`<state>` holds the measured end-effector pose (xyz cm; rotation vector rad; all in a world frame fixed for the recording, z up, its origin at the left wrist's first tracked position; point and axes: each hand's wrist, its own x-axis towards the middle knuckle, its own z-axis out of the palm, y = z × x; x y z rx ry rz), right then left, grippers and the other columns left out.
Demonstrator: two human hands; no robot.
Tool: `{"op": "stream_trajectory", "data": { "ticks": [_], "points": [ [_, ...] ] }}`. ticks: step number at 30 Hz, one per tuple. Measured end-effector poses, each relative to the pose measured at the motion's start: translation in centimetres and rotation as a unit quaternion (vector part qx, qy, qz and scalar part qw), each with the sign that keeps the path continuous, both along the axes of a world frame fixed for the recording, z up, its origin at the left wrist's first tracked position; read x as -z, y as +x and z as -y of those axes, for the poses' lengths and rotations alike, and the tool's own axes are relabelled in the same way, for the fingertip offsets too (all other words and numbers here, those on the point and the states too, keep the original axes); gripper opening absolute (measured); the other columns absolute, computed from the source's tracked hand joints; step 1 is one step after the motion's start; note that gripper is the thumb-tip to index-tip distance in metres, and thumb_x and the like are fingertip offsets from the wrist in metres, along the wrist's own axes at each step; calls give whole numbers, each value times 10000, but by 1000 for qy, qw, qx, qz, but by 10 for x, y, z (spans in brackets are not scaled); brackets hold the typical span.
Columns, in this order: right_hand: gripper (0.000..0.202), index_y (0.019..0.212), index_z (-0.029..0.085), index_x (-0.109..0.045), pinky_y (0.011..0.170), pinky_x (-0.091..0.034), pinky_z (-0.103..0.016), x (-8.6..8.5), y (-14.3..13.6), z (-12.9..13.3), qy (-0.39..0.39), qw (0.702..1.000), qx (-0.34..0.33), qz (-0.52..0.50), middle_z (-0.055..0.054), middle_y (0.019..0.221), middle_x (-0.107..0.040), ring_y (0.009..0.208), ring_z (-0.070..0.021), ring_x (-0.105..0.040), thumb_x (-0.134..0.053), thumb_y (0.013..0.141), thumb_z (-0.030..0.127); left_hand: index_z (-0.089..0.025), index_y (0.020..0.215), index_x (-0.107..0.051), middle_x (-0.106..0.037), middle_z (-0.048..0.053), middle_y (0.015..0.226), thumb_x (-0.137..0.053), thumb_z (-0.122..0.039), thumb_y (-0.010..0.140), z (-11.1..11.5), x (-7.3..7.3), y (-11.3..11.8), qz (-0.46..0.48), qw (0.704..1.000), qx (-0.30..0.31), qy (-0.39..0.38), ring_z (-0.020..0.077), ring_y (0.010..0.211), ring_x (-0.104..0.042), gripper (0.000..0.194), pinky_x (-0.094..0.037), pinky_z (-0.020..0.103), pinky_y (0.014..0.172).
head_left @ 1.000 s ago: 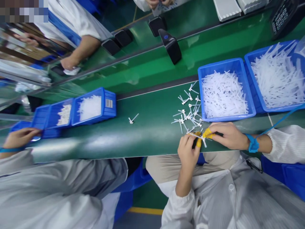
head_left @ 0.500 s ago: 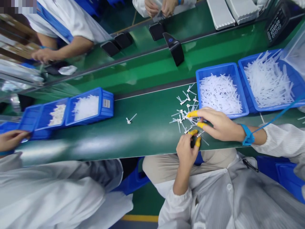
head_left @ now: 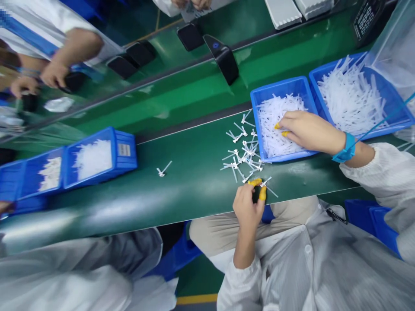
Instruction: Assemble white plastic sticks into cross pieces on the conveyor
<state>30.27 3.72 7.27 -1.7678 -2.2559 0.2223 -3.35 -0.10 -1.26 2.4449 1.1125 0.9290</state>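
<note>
Yellow-capped fingers of a worker's left hand [head_left: 247, 205] pinch a small white plastic piece with thin translucent arms [head_left: 263, 184] at the green worktop [head_left: 194, 181]; the right hand's [head_left: 303, 129] fingers, slightly parted, their grip unclear, meet white plastic strips [head_left: 272, 142] inside a rectangular blue bin [head_left: 279, 90].

Bench [head_left: 194, 181] green, thin white edging. Left hand [head_left: 248, 206], right hand [head_left: 303, 129]: yellow finger cots [head_left: 263, 193]. Wrist strap [head_left: 348, 146] bright blue. Parts bins [head_left: 279, 88] blue. Strips [head_left: 269, 127] inside translucent white; joined pieces [head_left: 161, 173] white. Small parts [head_left: 50, 173] in one far-left bin cream. Bin label [head_left: 124, 150] pale, dark print. Coat [head_left: 285, 259] pale grey-white, trousers [head_left: 210, 233] beige. Angled stand [head_left: 224, 62] black, blue dot [head_left: 215, 45]. Floor line [head_left: 197, 298] yellow.
</note>
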Motion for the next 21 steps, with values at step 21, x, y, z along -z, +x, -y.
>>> {"op": "stream_trajectory", "data": {
  "ticks": [21],
  "points": [
    [227,1190,149,-743,868,-501,-402,-7,-5,7,-34,999,9,-16,-157,1168,-798,1081,-330,-718,-590,1023,170,-192,1203,-753,-805,78,965,-698,-260,1077,-1,0,0,-9,999,11,32,220,817,-670,154,-530,328,772]
  ]
}}
